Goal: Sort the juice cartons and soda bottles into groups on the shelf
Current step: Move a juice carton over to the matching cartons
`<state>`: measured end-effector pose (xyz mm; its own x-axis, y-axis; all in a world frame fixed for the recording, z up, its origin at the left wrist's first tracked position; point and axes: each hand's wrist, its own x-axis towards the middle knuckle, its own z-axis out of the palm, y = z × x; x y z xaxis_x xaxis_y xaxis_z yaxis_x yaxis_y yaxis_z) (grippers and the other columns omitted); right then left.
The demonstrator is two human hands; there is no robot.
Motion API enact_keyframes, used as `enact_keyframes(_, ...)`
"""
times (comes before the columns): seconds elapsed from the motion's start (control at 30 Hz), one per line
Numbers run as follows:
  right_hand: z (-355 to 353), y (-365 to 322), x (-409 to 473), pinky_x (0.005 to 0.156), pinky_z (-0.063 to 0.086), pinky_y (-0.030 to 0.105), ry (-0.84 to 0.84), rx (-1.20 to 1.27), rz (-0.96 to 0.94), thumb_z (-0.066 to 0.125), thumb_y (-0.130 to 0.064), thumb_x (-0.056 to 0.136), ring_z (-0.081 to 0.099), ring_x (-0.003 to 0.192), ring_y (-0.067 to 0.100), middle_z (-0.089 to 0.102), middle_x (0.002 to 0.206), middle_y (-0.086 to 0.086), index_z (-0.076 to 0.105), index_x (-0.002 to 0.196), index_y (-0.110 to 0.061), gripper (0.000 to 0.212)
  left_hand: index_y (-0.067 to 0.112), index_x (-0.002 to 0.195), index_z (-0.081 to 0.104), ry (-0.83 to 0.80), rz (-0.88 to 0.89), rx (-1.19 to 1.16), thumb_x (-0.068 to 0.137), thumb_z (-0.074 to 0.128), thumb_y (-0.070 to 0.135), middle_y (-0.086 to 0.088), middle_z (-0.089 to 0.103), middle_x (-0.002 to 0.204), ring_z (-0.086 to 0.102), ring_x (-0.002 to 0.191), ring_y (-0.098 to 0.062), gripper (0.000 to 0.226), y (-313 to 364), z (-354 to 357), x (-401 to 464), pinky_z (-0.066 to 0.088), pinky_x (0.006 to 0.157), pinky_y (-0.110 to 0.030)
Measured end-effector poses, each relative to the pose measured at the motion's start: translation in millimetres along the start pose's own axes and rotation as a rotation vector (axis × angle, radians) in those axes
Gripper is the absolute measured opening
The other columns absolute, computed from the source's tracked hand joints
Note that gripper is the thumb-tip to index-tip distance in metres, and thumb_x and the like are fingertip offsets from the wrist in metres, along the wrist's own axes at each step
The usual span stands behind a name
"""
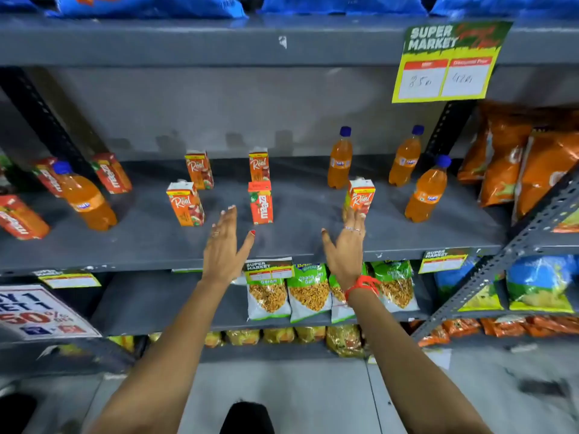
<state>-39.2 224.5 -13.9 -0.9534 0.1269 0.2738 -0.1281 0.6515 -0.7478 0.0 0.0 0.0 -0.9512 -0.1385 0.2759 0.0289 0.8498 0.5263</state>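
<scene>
Right now both my hands reach over the grey metal shelf [156, 242], fingers spread and holding nothing. My right hand [346, 245] is nearer its target: the upright orange Real juice carton [360, 197] stands at its twelve o'clock, fingertips just touching its base, long axis vertical. My left hand [227, 242] hovers between another orange Real carton [185, 203] at eleven o'clock and a red Maaza carton [261, 202] at one o'clock.
</scene>
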Motion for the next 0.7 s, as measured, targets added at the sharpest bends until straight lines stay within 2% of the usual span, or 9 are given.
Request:
enact_keyframes(0.1,4.2,5.2,14.6,0.116,0.01,0.033,0.123,0.118,0.167,0.061,-0.017,0.087,0.014,0.143,0.035,0.017,0.154,0.023,0.01,0.144,0.003,0.08,0.007,0.144,0.017,-0.086,-0.037,0.208,0.092,0.042,0.044,-0.015,0.019,0.153,0.015,0.141,-0.028,0.068,-19.6,14.5,8.0,0.01,0.116,-0.047)
enact_keyframes(0.23,5.2,6.8,35.5,0.115,0.014,0.034,0.207,0.161,0.258,0.066,-0.015,0.083,0.022,0.141,0.037,0.025,0.151,0.024,0.014,0.143,0.006,0.082,0.006,0.142,0.024,-0.141,0.021,0.39,0.093,0.033,0.051,-0.012,0.025,0.152,0.019,0.141,-0.026,0.067,-32.7,27.7,8.5,0.008,0.115,-0.047)
enact_keyframes(0.3,7.5,7.1,45.9,0.113,0.021,0.036,0.266,0.181,0.284,0.067,-0.013,0.081,0.03,0.137,0.037,0.033,0.147,0.025,0.019,0.142,0.005,0.079,0.006,0.141,0.027,-0.129,0.019,0.415,0.09,0.022,0.057,-0.012,0.029,0.151,0.021,0.14,-0.027,0.072,-33.2,27.2,9.5,0.011,0.114,-0.047)
enact_keyframes(0.4,12.3,9.4,53.6,0.104,0.04,0.045,0.34,0.219,0.33,0.065,-0.009,0.079,0.047,0.123,0.038,0.05,0.131,0.022,0.035,0.133,-0.001,0.063,0.005,0.14,0.03,-0.117,0.023,0.423,0.082,0.008,0.059,-0.012,0.032,0.149,0.024,0.139,-0.027,0.082,-34.2,29.3,8.6,0.014,0.114,-0.047)
enact_keyframes(0.57,23.4,2.8,55.3,0.094,0.047,0.045,0.292,0.2,0.303,0.067,-0.011,0.078,0.056,0.11,0.036,0.059,0.118,0.016,0.042,0.12,-0.007,0.049,0.006,0.139,0.033,-0.111,0.001,0.389,0.082,0.01,0.058,-0.011,0.034,0.148,0.026,0.138,-0.026,0.08,-32.0,30.1,7.0,0.016,0.113,-0.046)
enact_keyframes(0.7,46.8,-21.3,52.5,0.091,0.046,0.039,0.18,0.29,0.25,0.07,-0.013,0.077,0.06,0.105,0.034,0.063,0.115,0.016,0.041,0.118,-0.008,0.05,0.008,0.14,0.031,-0.109,0.001,0.356,0.082,0.009,0.059,-0.01,0.031,0.15,0.022,0.14,-0.025,0.081,-32.2,28.7,6.8,0.013,0.114,-0.045)
